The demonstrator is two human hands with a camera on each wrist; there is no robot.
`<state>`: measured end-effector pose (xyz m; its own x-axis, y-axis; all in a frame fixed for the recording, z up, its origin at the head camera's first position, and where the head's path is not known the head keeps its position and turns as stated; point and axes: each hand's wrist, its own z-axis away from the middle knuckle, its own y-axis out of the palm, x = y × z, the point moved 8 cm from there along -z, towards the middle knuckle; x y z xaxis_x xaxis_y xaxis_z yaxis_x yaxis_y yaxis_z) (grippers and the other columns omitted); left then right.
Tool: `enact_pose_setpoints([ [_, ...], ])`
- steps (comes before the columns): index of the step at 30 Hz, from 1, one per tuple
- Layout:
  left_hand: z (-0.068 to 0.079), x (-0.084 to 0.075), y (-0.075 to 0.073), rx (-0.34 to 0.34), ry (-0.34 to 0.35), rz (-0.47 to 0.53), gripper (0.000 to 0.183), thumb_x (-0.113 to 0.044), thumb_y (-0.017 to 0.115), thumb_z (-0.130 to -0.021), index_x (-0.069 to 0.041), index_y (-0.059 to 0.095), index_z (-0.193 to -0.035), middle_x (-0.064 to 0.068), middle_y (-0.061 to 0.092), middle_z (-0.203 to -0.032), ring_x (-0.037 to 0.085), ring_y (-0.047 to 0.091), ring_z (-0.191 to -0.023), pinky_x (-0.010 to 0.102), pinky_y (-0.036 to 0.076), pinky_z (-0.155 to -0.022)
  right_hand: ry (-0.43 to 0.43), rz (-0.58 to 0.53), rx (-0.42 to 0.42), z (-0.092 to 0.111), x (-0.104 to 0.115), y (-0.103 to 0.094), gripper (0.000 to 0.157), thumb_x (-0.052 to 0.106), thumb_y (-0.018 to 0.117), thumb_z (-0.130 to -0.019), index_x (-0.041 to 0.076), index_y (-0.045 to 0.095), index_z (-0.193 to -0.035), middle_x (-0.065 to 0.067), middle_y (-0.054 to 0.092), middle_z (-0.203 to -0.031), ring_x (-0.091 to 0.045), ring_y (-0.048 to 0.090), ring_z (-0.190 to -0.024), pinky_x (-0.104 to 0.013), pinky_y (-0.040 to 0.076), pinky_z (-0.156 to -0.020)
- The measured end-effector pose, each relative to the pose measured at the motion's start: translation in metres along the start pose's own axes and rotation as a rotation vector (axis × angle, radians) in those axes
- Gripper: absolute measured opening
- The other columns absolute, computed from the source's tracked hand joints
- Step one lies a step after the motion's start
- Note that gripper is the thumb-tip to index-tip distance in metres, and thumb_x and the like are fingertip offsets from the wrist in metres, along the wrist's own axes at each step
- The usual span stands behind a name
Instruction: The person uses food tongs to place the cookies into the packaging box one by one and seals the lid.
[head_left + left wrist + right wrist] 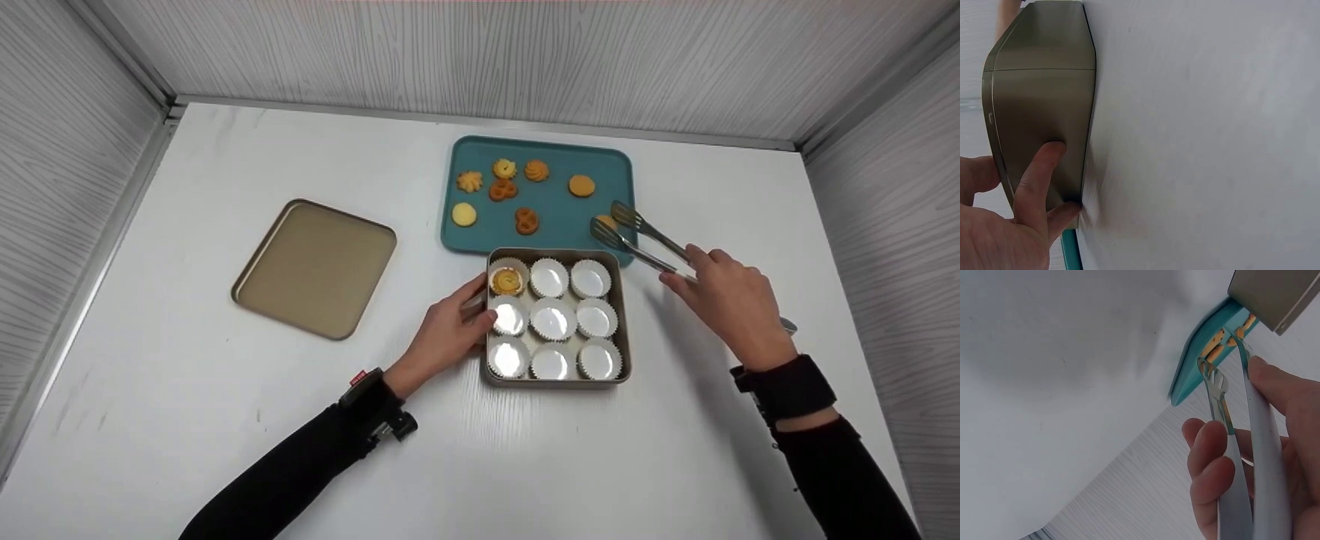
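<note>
My left hand (448, 330) grips the left wall of a square metal tin (626, 330), thumb over the rim and fingers against the outer side (1044, 101). Several white paper cups (553, 321) line the tin in rows. One swirl cookie (507, 281) sits in the back-left cup. My right hand (731, 300) holds metal tongs (660, 238) between thumb and fingers. Their slotted tips are spread apart over the right side of a teal tray (555, 232), on either side of a round cookie (606, 223) partly hidden by one tip. Whether the tips touch it, I cannot tell.
On the tray lie two pretzel-shaped cookies (527, 220), a pale round cookie (464, 214), a brown round cookie (581, 186) and several swirled ones (536, 170). A shallow gold lid (319, 270) lies on the table at left. Grey wood-grain panels (480, 60) border the table.
</note>
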<state>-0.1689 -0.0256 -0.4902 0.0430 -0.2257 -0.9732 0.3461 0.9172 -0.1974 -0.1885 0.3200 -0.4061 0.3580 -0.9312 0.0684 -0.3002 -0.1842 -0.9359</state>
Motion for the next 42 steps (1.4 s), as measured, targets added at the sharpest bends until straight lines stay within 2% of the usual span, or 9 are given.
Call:
enact_pose_setpoints([
  [9, 0.002, 0.002, 0.002, 0.025, -0.012, 0.025, 0.067, -0.019, 0.063, -0.103, -0.008, 0.034, -0.162, 0.013, 0.041, -0.162, 0.027, 0.051, -0.14, 0.034, 0.059, -0.089, 0.047, -0.013, 0.045, 0.001, -0.004, 0.008, 0.048, 0.031, 0.081, -0.092, -0.007, 0.067, -0.118, -0.024, 0.063, -0.077, -0.037, 0.058, -0.049, -0.054, 0.05, -0.042],
  [17, 0.003, 0.002, 0.003, 0.033, -0.015, 0.069, 0.068, -0.018, 0.063, -0.103, -0.008, 0.033, -0.163, 0.016, 0.041, -0.161, 0.029, 0.052, -0.139, 0.039, 0.063, -0.078, 0.059, -0.03, 0.054, 0.004, -0.005, 0.015, 0.042, 0.031, 0.08, -0.093, -0.001, 0.067, -0.117, -0.022, 0.062, -0.073, -0.037, 0.056, -0.048, -0.053, 0.048, -0.041],
  [24, 0.002, 0.001, 0.001, 0.021, -0.02, 0.022, 0.067, -0.019, 0.063, -0.102, -0.009, 0.034, -0.162, 0.015, 0.043, -0.16, 0.026, 0.052, -0.139, 0.033, 0.06, -0.087, 0.071, -0.059, 0.064, 0.005, -0.006, 0.018, 0.038, 0.029, 0.08, -0.093, 0.001, 0.067, -0.115, -0.018, 0.06, -0.069, -0.034, 0.056, -0.05, -0.051, 0.047, -0.042],
  [27, 0.002, 0.0, 0.001, 0.015, -0.013, 0.015, 0.067, -0.019, 0.063, -0.102, -0.009, 0.035, -0.162, 0.014, 0.043, -0.16, 0.027, 0.053, -0.138, 0.033, 0.059, -0.091, 0.079, -0.086, 0.072, 0.005, -0.009, 0.02, 0.037, 0.029, 0.079, -0.094, 0.001, 0.067, -0.115, -0.018, 0.06, -0.068, -0.033, 0.056, -0.052, -0.051, 0.048, -0.044],
  [31, 0.002, 0.0, 0.0, 0.011, -0.018, 0.01, 0.067, -0.019, 0.064, -0.102, -0.01, 0.035, -0.162, 0.014, 0.043, -0.16, 0.026, 0.053, -0.138, 0.034, 0.06, -0.088, 0.092, -0.141, 0.092, 0.005, -0.012, 0.024, 0.036, 0.03, 0.078, -0.096, 0.001, 0.068, -0.115, -0.015, 0.062, -0.07, -0.03, 0.056, -0.056, -0.05, 0.049, -0.048],
  [34, 0.001, 0.0, 0.0, 0.012, -0.013, -0.009, 0.067, -0.02, 0.064, -0.103, -0.009, 0.035, -0.162, 0.014, 0.042, -0.16, 0.025, 0.053, -0.138, 0.035, 0.058, -0.092, 0.099, -0.187, 0.105, 0.006, -0.014, 0.026, 0.038, 0.031, 0.076, -0.097, 0.0, 0.069, -0.117, -0.013, 0.064, -0.071, -0.028, 0.056, -0.059, -0.049, 0.049, -0.051],
  [38, 0.0, -0.002, 0.0, 0.001, 0.0, -0.061, 0.066, -0.02, 0.064, -0.103, -0.008, 0.036, -0.161, 0.014, 0.043, -0.16, 0.024, 0.053, -0.138, 0.036, 0.048, -0.108, 0.115, -0.237, 0.126, 0.007, -0.016, 0.027, 0.042, 0.032, 0.074, -0.098, -0.002, 0.069, -0.123, -0.013, 0.068, -0.074, -0.027, 0.059, -0.062, -0.048, 0.051, -0.055],
  [42, -0.001, -0.002, -0.001, -0.002, -0.001, -0.077, 0.065, -0.019, 0.064, -0.103, -0.008, 0.037, -0.161, 0.014, 0.044, -0.16, 0.025, 0.051, -0.139, 0.038, 0.043, -0.114, 0.139, -0.266, 0.157, 0.009, -0.019, 0.028, 0.046, 0.035, 0.072, -0.099, -0.002, 0.068, -0.126, -0.013, 0.069, -0.076, -0.026, 0.058, -0.065, -0.047, 0.049, -0.058],
])
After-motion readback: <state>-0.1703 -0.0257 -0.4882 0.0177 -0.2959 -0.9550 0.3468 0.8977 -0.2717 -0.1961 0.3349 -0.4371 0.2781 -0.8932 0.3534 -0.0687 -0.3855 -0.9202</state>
